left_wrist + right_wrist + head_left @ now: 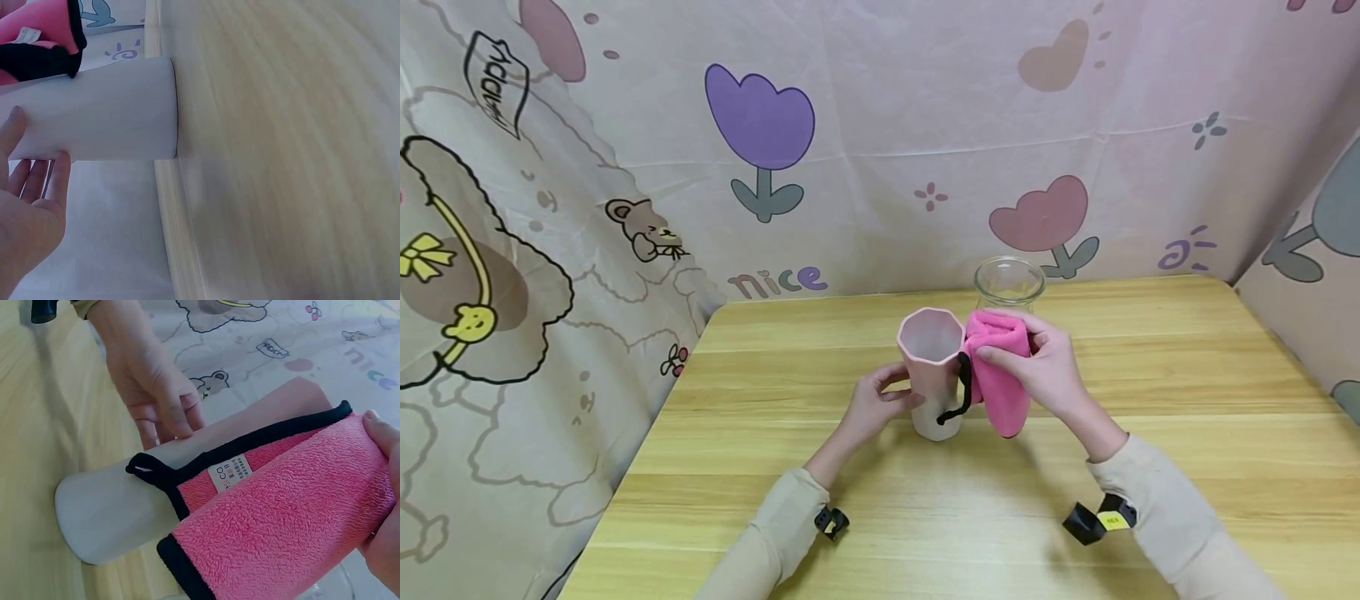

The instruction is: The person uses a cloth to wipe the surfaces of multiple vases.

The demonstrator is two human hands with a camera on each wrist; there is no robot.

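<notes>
A tall faceted vase (928, 385), pink at the top and fading to white below, stands upright on the wooden table. My left hand (874, 405) grips its side, thumb on one face and fingers on another, as the left wrist view shows. Just right of the vase, my right hand (1051, 365) pinches a folded pink towel (294, 512) between thumb and fingers. The towel has black edging, a black hanging loop and a white label (229, 473). It hangs down against the vase's right side and hides part of it in the right wrist view.
Behind the towel and right hand stands a clear glass jar (1009, 287), its lower part hidden. A printed cloth (880, 150) hangs along the table's back edge and left side. Both sleeves carry small black devices near the wrists.
</notes>
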